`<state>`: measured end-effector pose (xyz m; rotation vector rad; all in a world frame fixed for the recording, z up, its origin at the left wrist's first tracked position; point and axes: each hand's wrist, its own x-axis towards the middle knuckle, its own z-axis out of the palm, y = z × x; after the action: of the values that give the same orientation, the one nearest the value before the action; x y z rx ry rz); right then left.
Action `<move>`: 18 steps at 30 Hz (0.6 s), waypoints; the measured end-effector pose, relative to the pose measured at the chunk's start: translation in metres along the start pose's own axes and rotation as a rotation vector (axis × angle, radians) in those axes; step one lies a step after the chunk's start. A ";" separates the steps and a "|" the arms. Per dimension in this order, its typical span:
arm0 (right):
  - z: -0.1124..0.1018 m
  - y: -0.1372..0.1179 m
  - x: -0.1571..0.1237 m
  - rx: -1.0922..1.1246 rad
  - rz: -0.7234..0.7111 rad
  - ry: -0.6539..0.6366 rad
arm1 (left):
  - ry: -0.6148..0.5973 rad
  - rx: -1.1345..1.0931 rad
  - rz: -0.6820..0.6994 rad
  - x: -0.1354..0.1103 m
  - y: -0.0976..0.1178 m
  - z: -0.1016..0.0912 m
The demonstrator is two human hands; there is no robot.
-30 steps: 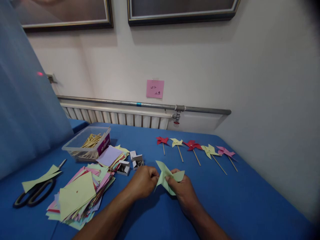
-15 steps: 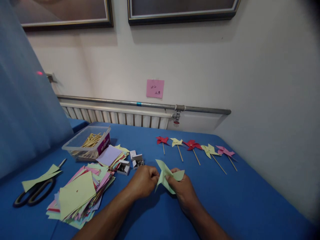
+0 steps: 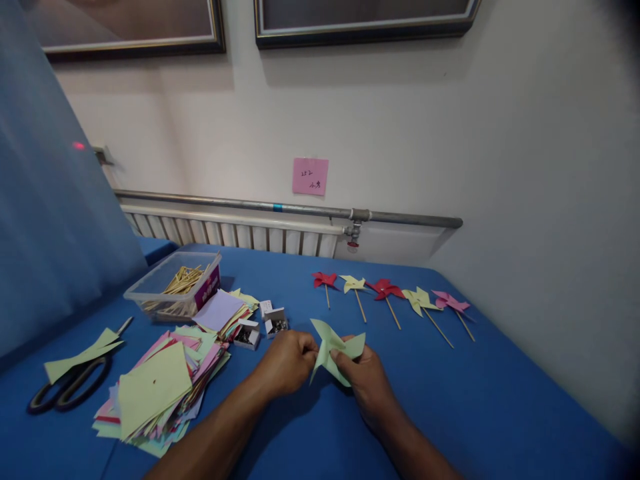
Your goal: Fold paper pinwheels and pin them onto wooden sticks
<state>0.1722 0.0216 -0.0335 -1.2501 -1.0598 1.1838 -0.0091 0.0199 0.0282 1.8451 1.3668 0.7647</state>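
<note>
Both hands meet over the blue table (image 3: 500, 407) on a pale green paper pinwheel head (image 3: 331, 348). My left hand (image 3: 286, 365) is curled shut and pinches its left side. My right hand (image 3: 364, 380) grips its middle between thumb and fingers, with folded flaps sticking up above the knuckles. No stick shows on this piece.
Several finished red, yellow and pink pinwheels on sticks (image 3: 385, 291) lie in a row behind. A clear tub of wooden sticks (image 3: 176, 285), small boxes of pins (image 3: 274, 323), a pile of coloured paper squares (image 3: 160, 387) and black scissors (image 3: 65, 387) sit to the left.
Almost nothing differs. The green paper's right flap has dipped slightly as my right fingers shift on it.
</note>
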 end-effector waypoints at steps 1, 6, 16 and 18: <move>0.000 0.000 0.000 -0.003 -0.002 0.001 | 0.000 -0.002 0.004 0.000 0.000 0.000; 0.001 -0.004 -0.001 -0.011 -0.002 0.002 | -0.002 -0.012 -0.003 0.000 0.000 0.001; 0.001 -0.002 -0.001 0.006 0.000 -0.002 | -0.030 0.010 -0.015 0.001 0.002 -0.001; 0.001 -0.001 0.000 0.007 -0.004 0.002 | -0.029 0.017 -0.016 0.000 0.002 -0.001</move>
<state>0.1714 0.0214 -0.0327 -1.2431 -1.0553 1.1823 -0.0086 0.0201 0.0300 1.8491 1.3716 0.7177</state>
